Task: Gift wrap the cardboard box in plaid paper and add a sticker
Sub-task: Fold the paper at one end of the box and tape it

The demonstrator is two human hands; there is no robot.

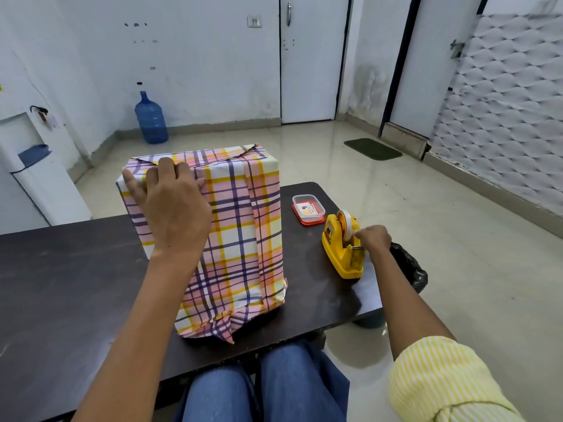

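Note:
The box wrapped in pink, yellow and purple plaid paper [243, 226] stands on end on the dark table [61, 284], loose folds bunched at its near bottom edge. My left hand [170, 205] lies flat on its upper left side, fingers over the top fold, pressing the paper down. My right hand [373, 239] is at the yellow tape dispenser [342, 251], fingers pinched at the tape end by the cutter. A small clear container with a red base [308, 209] holds stickers behind the dispenser.
A black plastic bag [409, 266] hangs off the table's right edge. On the floor stand a blue water jug [151, 118] by the wall and a white water dispenser [33, 166] at left. A green mat [373, 149] lies near the door.

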